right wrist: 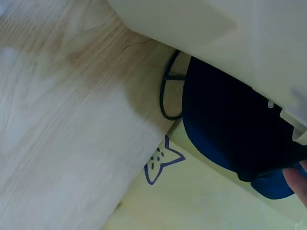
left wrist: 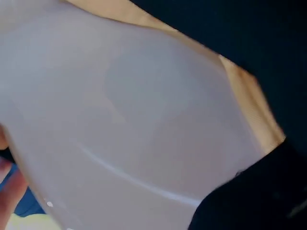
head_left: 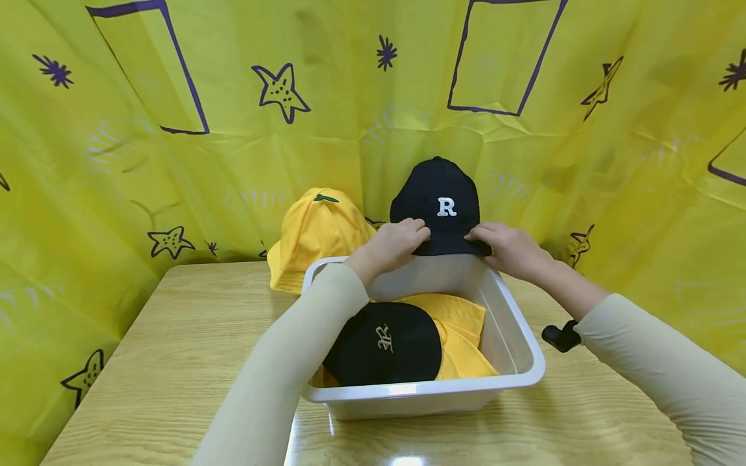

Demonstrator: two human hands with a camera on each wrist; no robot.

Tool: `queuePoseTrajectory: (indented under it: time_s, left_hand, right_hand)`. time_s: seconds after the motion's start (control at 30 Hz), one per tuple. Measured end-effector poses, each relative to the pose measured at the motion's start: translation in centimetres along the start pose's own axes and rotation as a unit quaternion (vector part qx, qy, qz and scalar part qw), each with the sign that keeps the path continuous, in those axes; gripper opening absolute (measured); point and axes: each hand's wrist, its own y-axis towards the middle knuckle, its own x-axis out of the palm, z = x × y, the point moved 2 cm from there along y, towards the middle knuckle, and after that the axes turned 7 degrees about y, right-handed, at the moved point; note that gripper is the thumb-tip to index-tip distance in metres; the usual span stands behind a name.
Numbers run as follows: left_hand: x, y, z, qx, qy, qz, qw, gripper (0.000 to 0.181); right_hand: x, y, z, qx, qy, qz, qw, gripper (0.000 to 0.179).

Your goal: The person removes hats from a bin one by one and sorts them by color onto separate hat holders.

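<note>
A black cap (head_left: 434, 188) with a white letter R stands upright behind the far rim of a pale plastic bin (head_left: 419, 389). My left hand (head_left: 393, 246) grips the left side of its brim, with the fingers curled. At the brim's right side, my right hand (head_left: 513, 249) pinches the edge between thumb and fingers. Inside the bin lies another black cap (head_left: 358, 349) with a gold emblem, on top of yellow cloth hats (head_left: 457, 317). In the right wrist view, the dark cap (right wrist: 225, 115) shows from the side, touched by a fingertip.
A yellow hat (head_left: 320, 226) with a green leaf sits behind the bin's left corner. The bin stands on a wood-grain table (head_left: 192, 362). A yellow patterned curtain (head_left: 326, 149) hangs right behind. Beside the cap, a thin dark loop (right wrist: 165, 91) stands on the table.
</note>
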Motion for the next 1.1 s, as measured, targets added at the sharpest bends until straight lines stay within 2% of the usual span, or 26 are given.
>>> queuePoseTrajectory:
  time_s: [0.13, 0.3, 0.47, 0.63, 0.73, 0.87, 0.97, 1.1]
  left_hand:
    - [-0.6, 0.3, -0.2, -0.007, -0.035, -0.078, 0.9963, 0.019]
    - [-1.4, 0.2, -0.5, -0.004, -0.077, -0.166, 0.9831, 0.031]
    - [-2.2, 0.0, -0.8, -0.009, -0.084, -0.236, 0.9682, 0.045]
    - [-3.0, -0.2, -0.8, -0.015, -0.09, -0.286, 0.9539, 0.052]
    - [-3.4, -0.6, -0.8, -0.012, -0.086, -0.3, 0.9501, 0.055]
    - [-4.2, -1.4, -1.0, -0.006, -0.088, -0.299, 0.9501, 0.057]
    - [-5.0, -2.2, -1.3, -0.003, -0.11, -0.275, 0.9551, 0.056]
    - [-6.1, -3.6, -1.7, -0.004, -0.155, -0.218, 0.9635, 0.054]
  right_hand:
    - [-0.2, 0.0, -0.2, 0.037, 0.021, -0.041, 0.9983, 0.038]
    - [-0.7, 0.1, -0.5, 0.063, 0.055, -0.085, 0.9929, 0.036]
    - [-1.1, 0.1, -0.6, 0.071, 0.077, -0.118, 0.9874, 0.037]
    - [-1.4, 0.2, -0.7, 0.081, 0.076, -0.138, 0.9842, 0.038]
    - [-1.6, 0.2, -0.8, 0.079, 0.069, -0.144, 0.9839, 0.038]
    - [-1.8, 0.3, -1.0, 0.08, 0.067, -0.154, 0.9826, 0.039]
    - [-2.1, 0.4, -1.1, 0.079, 0.07, -0.159, 0.9817, 0.038]
    - [-2.7, 0.5, -1.4, 0.078, 0.076, -0.166, 0.9801, 0.037]
